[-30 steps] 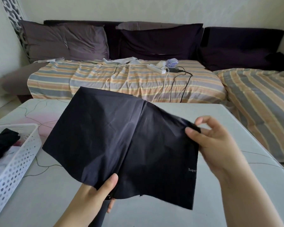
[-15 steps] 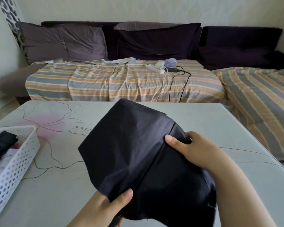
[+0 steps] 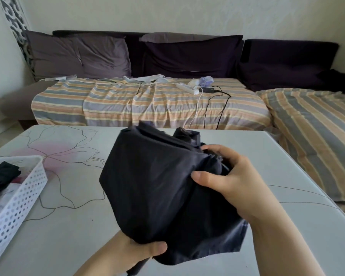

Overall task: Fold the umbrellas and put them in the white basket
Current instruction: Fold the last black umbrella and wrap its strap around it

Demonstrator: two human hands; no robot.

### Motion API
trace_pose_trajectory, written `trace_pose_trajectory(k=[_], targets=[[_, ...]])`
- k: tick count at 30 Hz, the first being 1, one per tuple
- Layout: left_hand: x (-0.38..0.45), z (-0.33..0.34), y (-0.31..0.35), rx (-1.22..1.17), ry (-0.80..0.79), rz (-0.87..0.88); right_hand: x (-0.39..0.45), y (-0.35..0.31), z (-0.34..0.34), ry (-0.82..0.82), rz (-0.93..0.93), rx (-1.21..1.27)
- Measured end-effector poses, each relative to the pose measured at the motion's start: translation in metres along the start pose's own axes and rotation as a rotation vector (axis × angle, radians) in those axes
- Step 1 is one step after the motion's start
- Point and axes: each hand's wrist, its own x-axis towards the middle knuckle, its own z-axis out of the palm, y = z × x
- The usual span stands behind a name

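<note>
The dark umbrella [image 3: 163,188] is held above the worktop [image 3: 68,226], its canopy gathered loosely. The right hand [image 3: 225,182] wraps the folds inward, its grip curled round the cloth; the left hand [image 3: 127,253] pinches the lower end, likely steadying it. The white basket [image 3: 14,204] waits at left.

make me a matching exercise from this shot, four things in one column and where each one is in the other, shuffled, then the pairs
Things:
1. black umbrella
2. white basket
3. power strip
4. left hand

Places:
A. on the striped sofa cover
B. at the table's left edge
C. held in both hands above the table
D. under the umbrella's near end, thumb on the fabric

Pairs: 1-C, 2-B, 3-A, 4-D

The right hand grips the bunched fabric on the umbrella's right side.
</note>
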Motion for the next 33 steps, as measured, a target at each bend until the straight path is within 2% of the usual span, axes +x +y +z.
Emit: trace_pose_trajectory(k=[2,4,6,7,9,10,11,12,13,14,15,16,18,20,22,25,33], targets=[[0.002,0.004,0.008,-0.056,-0.019,-0.012,-0.003,-0.007,0.008,0.026,-0.098,-0.167],[0.004,0.006,0.007,-0.117,0.125,-0.044,-0.004,-0.011,0.016,0.087,-0.172,-0.327],[0.002,0.007,0.001,0.002,0.308,0.060,-0.003,-0.011,0.024,0.159,-0.227,-0.448],[-0.007,0.007,-0.004,0.097,0.317,0.124,-0.003,-0.010,0.028,0.192,-0.253,-0.486],[-0.041,0.008,0.008,0.261,0.063,0.058,-0.002,-0.008,0.033,0.237,-0.296,-0.518],[-0.056,0.012,0.020,0.276,-0.001,0.038,-0.002,-0.007,0.036,0.246,-0.312,-0.523],[-0.063,0.012,0.040,0.361,-0.017,0.102,-0.002,-0.007,0.038,0.243,-0.325,-0.533],[-0.063,0.013,0.054,0.503,0.116,0.324,-0.003,-0.007,0.041,0.231,-0.338,-0.547],[-0.068,0.010,0.072,0.669,0.356,0.539,-0.004,-0.007,0.044,0.214,-0.357,-0.561],[-0.080,0.007,0.090,0.713,0.537,0.703,-0.007,-0.009,0.048,0.191,-0.381,-0.569],[-0.084,0.003,0.101,0.725,0.682,0.786,-0.009,-0.009,0.053,0.170,-0.403,-0.571],[-0.083,-0.001,0.103,0.700,0.702,0.734,-0.014,-0.010,0.058,0.148,-0.429,-0.569],[-0.081,-0.011,0.102,0.786,0.665,0.595,-0.025,-0.010,0.069,0.117,-0.465,-0.568],[-0.081,-0.014,0.099,0.688,0.600,0.563,-0.037,-0.009,0.076,0.109,-0.456,-0.554],[-0.085,-0.008,0.092,0.599,0.513,0.633,-0.049,-0.013,0.076,0.083,-0.374,-0.517],[-0.092,0.000,0.084,0.593,0.439,0.731,-0.064,-0.020,0.076,-0.042,-0.263,-0.467],[-0.101,-0.006,0.084,0.634,0.348,0.758,-0.090,-0.024,0.045,-0.212,-0.186,-0.397]])
